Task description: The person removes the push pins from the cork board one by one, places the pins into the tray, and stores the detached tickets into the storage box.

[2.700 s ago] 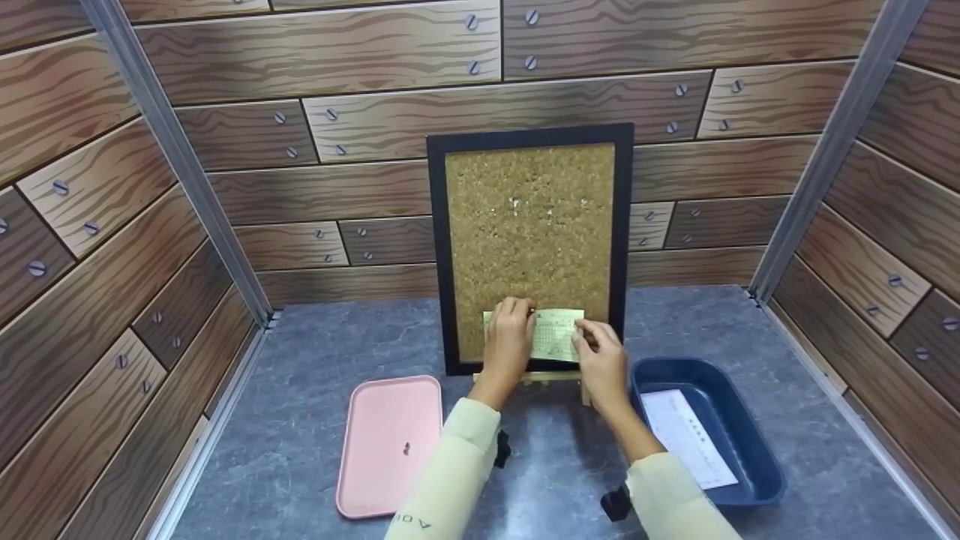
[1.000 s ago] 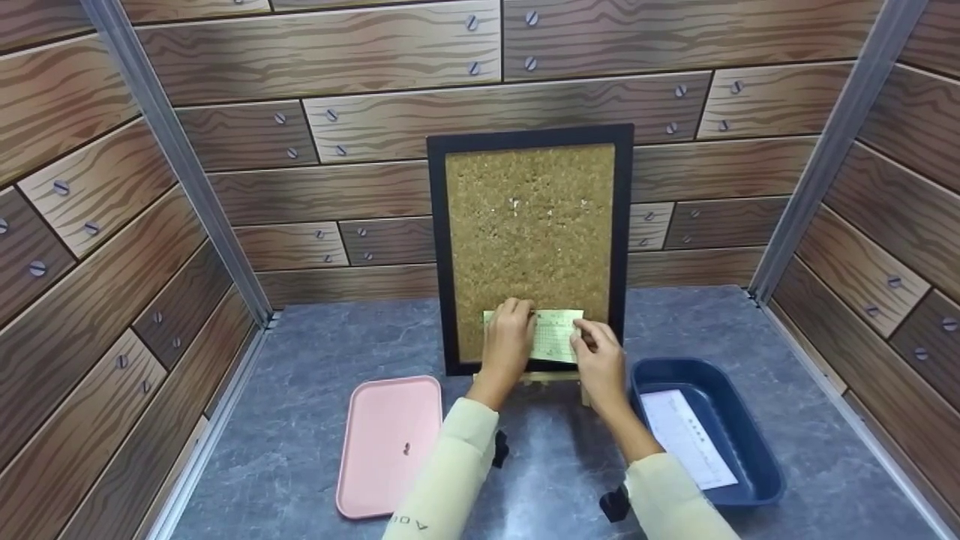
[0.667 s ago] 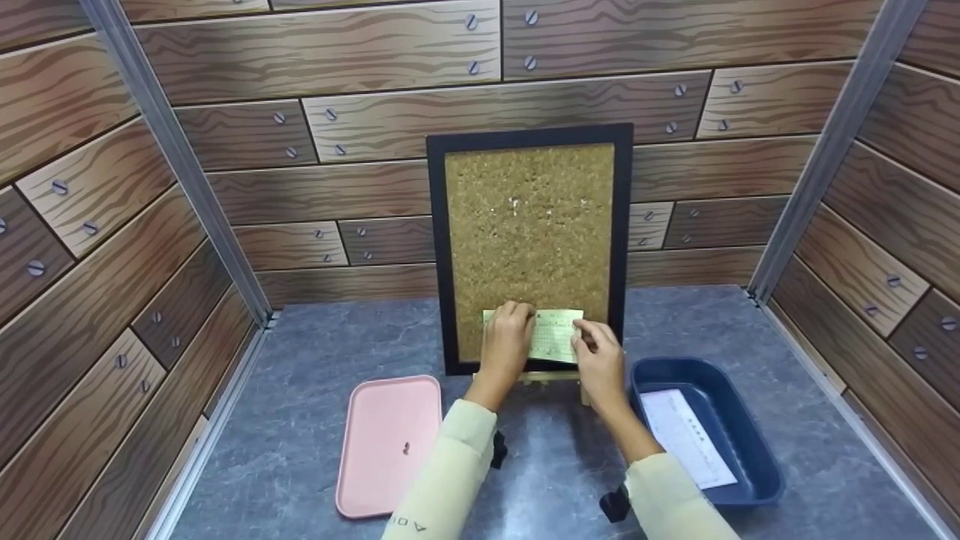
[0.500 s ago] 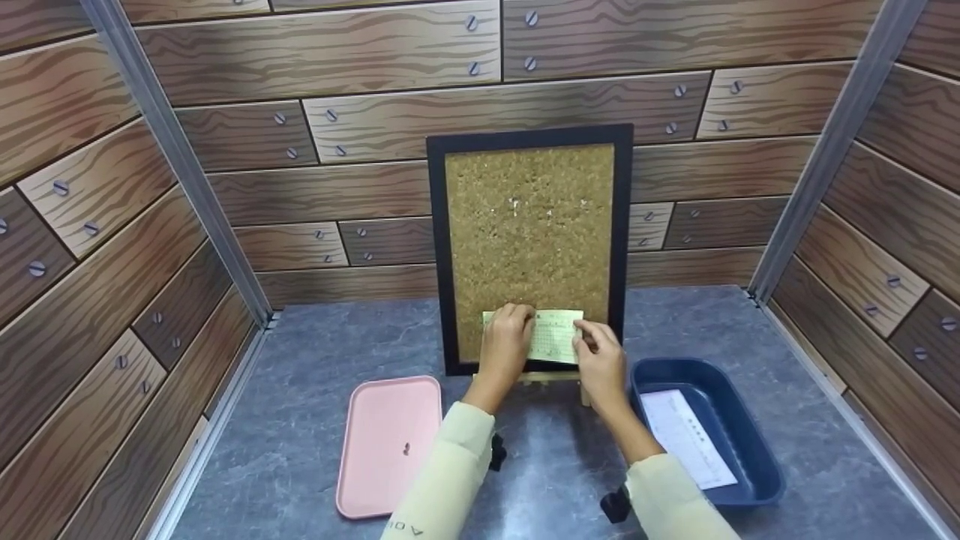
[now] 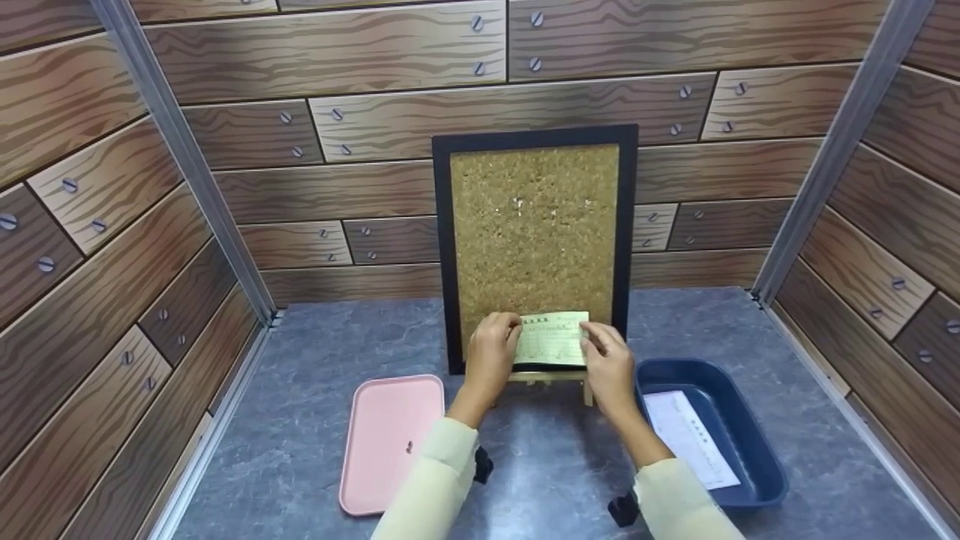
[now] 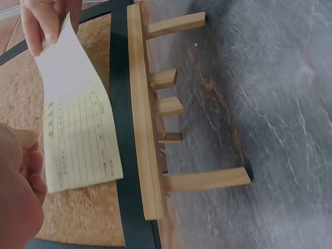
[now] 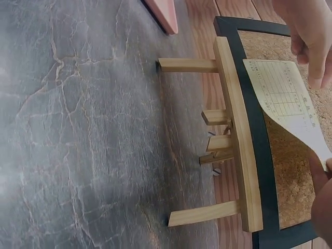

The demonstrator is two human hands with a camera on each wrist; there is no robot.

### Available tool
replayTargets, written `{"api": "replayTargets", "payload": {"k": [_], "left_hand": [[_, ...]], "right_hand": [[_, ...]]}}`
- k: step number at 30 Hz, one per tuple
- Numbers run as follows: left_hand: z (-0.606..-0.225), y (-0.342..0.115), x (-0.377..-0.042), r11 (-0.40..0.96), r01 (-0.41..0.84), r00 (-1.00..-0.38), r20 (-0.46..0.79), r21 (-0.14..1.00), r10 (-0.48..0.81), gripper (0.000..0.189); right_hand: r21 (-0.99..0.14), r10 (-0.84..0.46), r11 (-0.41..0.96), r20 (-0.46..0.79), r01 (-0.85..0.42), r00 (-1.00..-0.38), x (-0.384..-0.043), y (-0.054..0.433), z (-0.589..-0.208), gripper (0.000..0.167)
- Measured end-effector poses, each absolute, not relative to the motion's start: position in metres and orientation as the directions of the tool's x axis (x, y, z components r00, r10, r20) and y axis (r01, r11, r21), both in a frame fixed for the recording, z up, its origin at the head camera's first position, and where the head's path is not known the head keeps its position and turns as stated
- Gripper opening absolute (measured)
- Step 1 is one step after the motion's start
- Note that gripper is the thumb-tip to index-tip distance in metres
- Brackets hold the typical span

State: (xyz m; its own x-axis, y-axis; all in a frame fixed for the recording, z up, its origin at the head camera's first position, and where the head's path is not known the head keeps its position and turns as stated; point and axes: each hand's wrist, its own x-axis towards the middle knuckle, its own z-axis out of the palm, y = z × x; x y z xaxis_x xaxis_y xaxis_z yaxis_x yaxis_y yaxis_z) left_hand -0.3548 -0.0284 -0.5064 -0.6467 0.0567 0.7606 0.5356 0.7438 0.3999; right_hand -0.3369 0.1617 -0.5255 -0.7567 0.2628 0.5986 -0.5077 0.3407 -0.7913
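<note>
My right hand [image 5: 611, 369] pinches the right edge of a pale green ruled paper sheet [image 5: 553, 346], low in front of the framed corkboard [image 5: 536, 240]. In the left wrist view, the sheet [image 6: 80, 129] bends up toward the right fingers, and its other end hangs free. Close to the sheet's upper left corner is my left hand [image 5: 491, 356], its fingers curled. The left wrist view shows this hand [image 6: 21, 181] beside the printed top edge, apparently apart from it. Whether something small is between its fingertips is hidden.
The corkboard stands on a wooden easel [image 7: 238, 140]. A pink tray [image 5: 375, 480] with a tiny dark item [image 5: 409, 447] lies at left. At right, a navy basin [image 5: 750, 420] holds a white printed sheet [image 5: 690, 435]. Wood-patterned walls [image 5: 405, 45] enclose the grey tabletop [image 5: 315, 337].
My left hand has moved left and slightly down, uncovering more of the sheet's printed heading. The right hand keeps its pinch on the sheet's right edge. The view has shifted slightly.
</note>
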Motion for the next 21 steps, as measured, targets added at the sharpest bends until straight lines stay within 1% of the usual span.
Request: {"api": "replayTargets", "payload": {"k": [2,7,9,16,21], "left_hand": [[-0.507,-0.032,-0.352,0.744,0.531,-0.647,0.762,0.406,0.045,0.004],[-0.511,-0.039,-0.348,0.744,0.516,-0.656,0.755,0.425,0.024,0.004],[-0.512,-0.040,-0.347,0.744,0.510,-0.662,0.749,0.432,0.019,0.003],[-0.514,-0.044,-0.344,0.722,0.513,-0.676,0.737,0.463,0.008,0.003],[-0.514,-0.050,-0.340,0.700,0.493,-0.709,0.705,0.516,-0.020,0.004]], "right_hand": [[-0.791,0.274,0.366,0.596,-0.491,-0.755,-0.337,0.163,-0.526,0.023],[-0.751,0.294,0.493,0.619,-0.439,-0.728,-0.340,0.167,-0.529,0.016],[-0.742,0.293,0.523,0.619,-0.420,-0.729,-0.340,0.168,-0.530,0.015],[-0.781,0.281,0.488,0.564,-0.390,-0.777,-0.339,0.170,-0.529,0.020],[-0.802,0.291,0.422,0.561,-0.422,-0.775,-0.336,0.172,-0.528,0.022]]}}
